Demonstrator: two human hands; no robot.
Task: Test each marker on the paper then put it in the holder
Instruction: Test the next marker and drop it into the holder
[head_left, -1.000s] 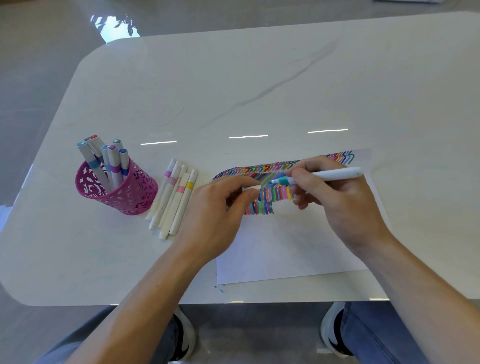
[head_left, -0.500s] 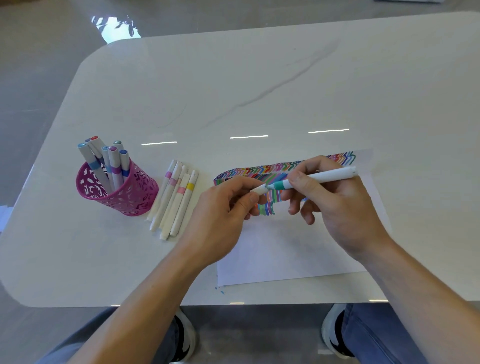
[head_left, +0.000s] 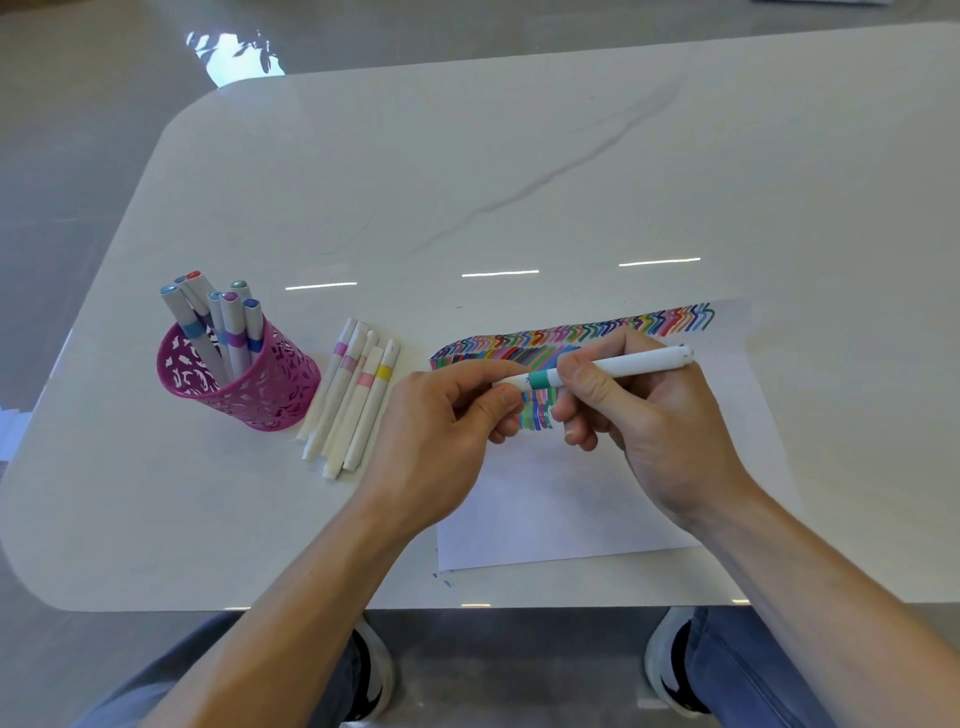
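The right hand (head_left: 660, 415) grips the teal-banded marker (head_left: 597, 370) mid-barrel; the left hand (head_left: 441, 421) pinches its cap end. Light, stiff, smooth plastic: best held near the band.

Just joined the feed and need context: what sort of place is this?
Probably a home or office table set up for drawing: a glossy white table on a grey floor, a pink holder of markers, and paper covered in colour strokes. Both hands hold a teal-banded marker.
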